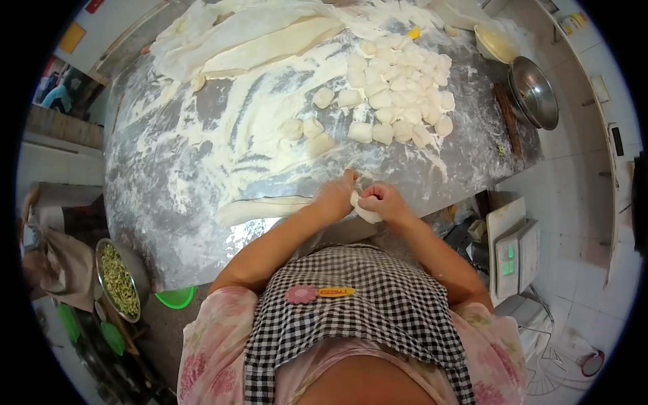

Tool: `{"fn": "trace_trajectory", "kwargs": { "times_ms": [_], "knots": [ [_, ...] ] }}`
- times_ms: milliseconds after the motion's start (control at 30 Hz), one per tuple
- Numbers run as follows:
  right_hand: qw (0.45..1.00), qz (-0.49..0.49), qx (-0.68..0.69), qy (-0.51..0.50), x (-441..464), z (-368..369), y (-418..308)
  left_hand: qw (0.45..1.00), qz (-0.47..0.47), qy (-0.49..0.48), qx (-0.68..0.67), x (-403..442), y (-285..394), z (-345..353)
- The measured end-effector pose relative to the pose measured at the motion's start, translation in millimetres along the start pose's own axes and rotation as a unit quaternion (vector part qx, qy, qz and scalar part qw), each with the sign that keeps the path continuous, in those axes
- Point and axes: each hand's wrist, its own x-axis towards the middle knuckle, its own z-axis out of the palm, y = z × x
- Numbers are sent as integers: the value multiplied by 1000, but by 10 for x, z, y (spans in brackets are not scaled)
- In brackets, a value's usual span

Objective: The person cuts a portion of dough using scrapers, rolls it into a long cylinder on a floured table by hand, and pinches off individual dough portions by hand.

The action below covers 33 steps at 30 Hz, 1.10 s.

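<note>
A long roll of dough [253, 210] lies along the front edge of the floured table, and its right end runs under my left hand [335, 198]. My left hand is closed around that end. Close beside it, my right hand [386, 202] grips a pale lump of dough [366, 214] that hangs at the table edge. Whether this lump still joins the roll is hidden between my fingers. Several cut dough pieces [402, 131] sit in a cluster beyond my hands, with a few more pieces [312, 127] to their left.
Cloth-covered dough [277, 44] lies at the back left. Metal bowls [533, 92] and a wooden stick [507, 120] are at the right edge. A bowl of chopped green filling [120, 280] stands at lower left, a scale [516, 260] at right. Another person [57, 263] is at far left.
</note>
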Motion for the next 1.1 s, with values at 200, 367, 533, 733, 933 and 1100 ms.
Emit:
{"fn": "trace_trajectory", "kwargs": {
  "times_ms": [200, 367, 533, 733, 933, 1100],
  "knots": [
    [924, -345, 163, -3, -1360, -426, -1233, 996, 11, 29, 85, -21, 93, -49],
    [728, -469, -202, 457, -804, -798, -484, 989, 51, 78, 114, -326, 55, -129],
    [782, -325, -454, 277, -52, -438, 116, 981, 132, 102, 101, -406, -113, -53],
    [972, -6, 237, 1, 233, 234, 27, 944, 223, 241, 42, -433, -179, 17],
    [938, -256, -228, 51, 230, 240, -484, 983, 34, 122, -131, -321, -59, -242],
    [775, -497, -374, 109, 130, 617, -594, 939, 21, -45, -341, -282, -330, -320]
  ]
}}
